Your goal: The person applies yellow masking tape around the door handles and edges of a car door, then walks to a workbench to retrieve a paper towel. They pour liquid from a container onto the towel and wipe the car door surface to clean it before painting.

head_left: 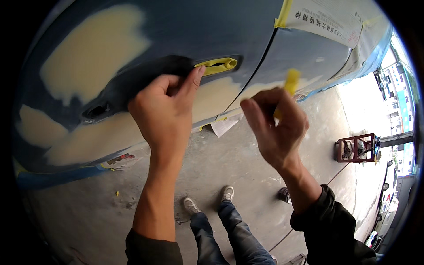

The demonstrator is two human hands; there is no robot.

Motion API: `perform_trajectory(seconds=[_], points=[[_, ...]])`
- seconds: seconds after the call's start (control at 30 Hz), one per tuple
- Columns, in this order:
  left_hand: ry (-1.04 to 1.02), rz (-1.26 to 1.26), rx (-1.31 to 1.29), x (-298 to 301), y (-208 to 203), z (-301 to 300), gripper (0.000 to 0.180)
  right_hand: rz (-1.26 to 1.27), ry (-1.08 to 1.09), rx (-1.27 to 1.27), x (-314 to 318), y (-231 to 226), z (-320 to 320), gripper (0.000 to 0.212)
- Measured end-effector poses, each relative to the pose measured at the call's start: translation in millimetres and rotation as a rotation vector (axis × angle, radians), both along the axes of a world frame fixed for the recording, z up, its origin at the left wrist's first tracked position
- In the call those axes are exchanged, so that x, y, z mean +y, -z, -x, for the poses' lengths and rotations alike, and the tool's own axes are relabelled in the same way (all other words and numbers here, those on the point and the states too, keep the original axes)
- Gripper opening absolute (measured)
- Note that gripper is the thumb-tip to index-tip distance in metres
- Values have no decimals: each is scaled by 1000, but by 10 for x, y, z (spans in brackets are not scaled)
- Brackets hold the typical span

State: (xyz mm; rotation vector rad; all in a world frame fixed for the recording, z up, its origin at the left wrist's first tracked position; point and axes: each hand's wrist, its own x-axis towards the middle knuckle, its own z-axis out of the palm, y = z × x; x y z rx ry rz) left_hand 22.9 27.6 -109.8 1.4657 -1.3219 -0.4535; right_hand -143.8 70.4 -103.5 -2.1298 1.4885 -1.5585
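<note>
A grey car door panel (pixel 212 26) with smooth cream filler patches fills the upper view. Yellow masking tape (pixel 226 66) lines the edge of a long slot in it, with a dark gap in the middle. At the tape's left end, my left hand (pixel 163 110) is closed, its thumb tip on the tape; the index fingertip is partly hidden. My right hand (pixel 280 126) is raised to the right, apart from the panel, fingers curled round a piece of yellow tape (pixel 292 80). That tape sticks up above the knuckles and is slightly blurred.
Printed paper (pixel 327 22) is taped over the panel's upper right, beside blue sheeting (pixel 375 57). A second hole (pixel 96 111) sits lower left. On the concrete floor (pixel 212 159) stand a dark red metal cart (pixel 357 148) and a can (pixel 284 194). A cable runs past them.
</note>
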Motion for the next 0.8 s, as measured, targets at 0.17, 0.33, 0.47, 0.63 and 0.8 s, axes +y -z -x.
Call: perform_trajectory(seconds=[0.17,0.33,0.47,0.63,0.8], points=[[313,-209,449,290,120,10,20,-494,-305,-275,261,57,186,60],[656,-314,584,503,145,-9,32,-529,-433,-187,270,62,279,85],[683,-247,455,501,88,123,23,-399,-451,6,249,52,325,86],[530,-313,544,474,80,70,10,-449,-457,106,219,-114,313,55],[227,-116,598,396,167,64,13,-253,-106,523,-99,-108,352,17]])
